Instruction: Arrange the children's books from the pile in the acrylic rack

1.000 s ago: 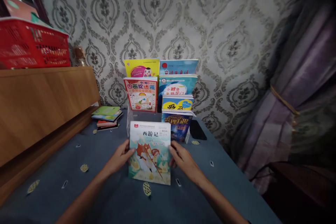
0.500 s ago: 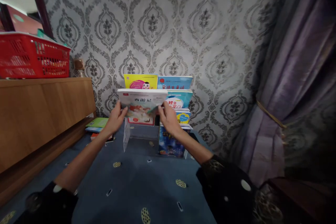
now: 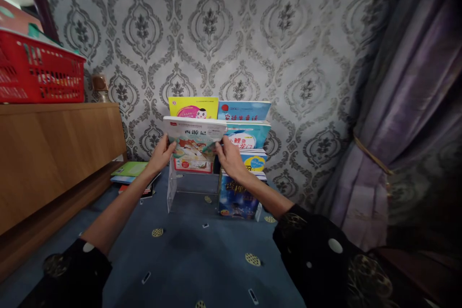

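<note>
A white-topped paperback book [image 3: 195, 139] with a painted cover is held between my two hands in front of a clear tiered book stand [image 3: 171, 197]. My left hand [image 3: 162, 154] grips its left edge, thumb on the cover. At the right edge my right hand [image 3: 230, 156] pinches it the same way. Behind it stands a yellow book [image 3: 193, 106]. On the right side of the stand are a blue book [image 3: 243, 110], a turquoise book [image 3: 252, 134], a blue-and-yellow book [image 3: 258, 161] and a dark blue book [image 3: 238, 197]. The held book partly covers a red-edged book [image 3: 193, 165].
Several books lie in a pile with a green one [image 3: 130, 171] on top, beside the wooden headboard [image 3: 61, 144]. A red basket [image 3: 54, 74] sits on that ledge near a small brown object [image 3: 100, 84]. Right of the stand hangs a tied purple curtain [image 3: 378, 187].
The held book has tilted so that more of its cover shows, and its right edge has come slightly left and down. Both hands keep their grip. The camera view has shifted a little.
</note>
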`<state>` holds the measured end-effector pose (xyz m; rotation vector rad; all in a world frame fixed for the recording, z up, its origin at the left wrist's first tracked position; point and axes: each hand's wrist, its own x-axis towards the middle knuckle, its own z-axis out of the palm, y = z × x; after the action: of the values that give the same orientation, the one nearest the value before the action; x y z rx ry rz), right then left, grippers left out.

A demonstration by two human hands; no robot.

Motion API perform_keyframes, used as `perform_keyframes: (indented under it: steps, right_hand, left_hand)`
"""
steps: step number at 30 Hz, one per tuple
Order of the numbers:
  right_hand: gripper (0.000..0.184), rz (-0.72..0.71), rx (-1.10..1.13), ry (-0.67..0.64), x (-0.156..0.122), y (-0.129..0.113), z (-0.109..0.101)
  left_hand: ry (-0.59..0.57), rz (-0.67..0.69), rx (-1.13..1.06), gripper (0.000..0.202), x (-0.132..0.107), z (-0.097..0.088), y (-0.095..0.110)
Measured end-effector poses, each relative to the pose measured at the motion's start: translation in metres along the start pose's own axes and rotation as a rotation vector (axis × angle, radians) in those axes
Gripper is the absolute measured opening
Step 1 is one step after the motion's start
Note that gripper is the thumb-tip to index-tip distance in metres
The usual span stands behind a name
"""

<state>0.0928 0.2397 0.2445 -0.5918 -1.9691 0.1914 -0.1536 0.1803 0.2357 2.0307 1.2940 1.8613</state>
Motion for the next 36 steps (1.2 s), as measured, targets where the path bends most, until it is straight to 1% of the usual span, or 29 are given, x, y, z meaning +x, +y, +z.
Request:
perform_keyframes:
  steps: [2, 5, 7, 9, 12, 15, 18, 22, 27, 29, 31, 32, 34, 36]
  right_hand:
    - [0.016, 0.007, -0.015, -0.025, 0.003, -0.001, 0.000]
    - [0.011, 0.057, -0.056, -0.079, 0.009, -0.003, -0.001]
    - [0.008, 0.084, -0.088, -0.115, 0.012, -0.005, -0.002]
    - [0.007, 0.079, -0.126, -0.142, 0.015, -0.006, -0.004]
    - [0.010, 0.037, -0.224, -0.121, 0.017, -0.009, -0.007]
    - [0.015, 0.027, -0.313, -0.112, 0.017, -0.013, -0.010]
    - [0.019, 0.047, -0.325, -0.168, 0.017, -0.018, -0.013]
    - [0.021, 0.106, -0.314, -0.233, 0.017, -0.024, -0.015]
    - [0.018, 0.199, -0.345, -0.308, 0.023, -0.029, -0.019]
    - [0.015, 0.246, -0.280, -0.386, 0.026, -0.028, -0.020]
    - [0.014, 0.324, -0.149, -0.471, 0.029, -0.026, -0.020]
    - [0.014, 0.361, -0.079, -0.491, 0.030, -0.024, -0.019]
    - [0.015, 0.406, 0.034, -0.472, 0.030, -0.019, -0.017]
    - [0.018, 0.417, 0.103, -0.426, 0.030, -0.015, -0.015]
  left_hand:
    - [-0.005, -0.027, -0.028, 0.041, -0.001, 0.000, -0.003]
    - [-0.016, -0.065, -0.030, 0.042, 0.000, -0.001, -0.009]
    - [-0.032, -0.081, -0.011, 0.041, 0.002, -0.002, -0.012]
    - [-0.039, -0.088, 0.012, 0.038, 0.005, -0.003, -0.016]
    - [-0.018, -0.094, 0.039, 0.034, 0.009, -0.004, -0.021]
    - [0.013, -0.087, 0.127, 0.031, 0.010, -0.006, -0.024]
    - [0.021, -0.064, 0.220, 0.030, 0.009, -0.010, -0.025]
    - [-0.006, -0.034, 0.276, 0.032, 0.011, -0.012, -0.024]
    - [-0.015, -0.029, 0.361, 0.031, 0.016, -0.009, -0.019]
    - [0.009, -0.047, 0.444, 0.029, 0.016, -0.008, -0.016]
    - [0.051, -0.068, 0.529, 0.028, 0.016, -0.008, -0.013]
    - [0.075, -0.076, 0.562, 0.029, 0.016, -0.009, -0.011]
    - [0.112, -0.089, 0.593, 0.030, 0.017, -0.009, -0.010]
    - [0.117, -0.094, 0.594, 0.030, 0.018, -0.010, -0.009]
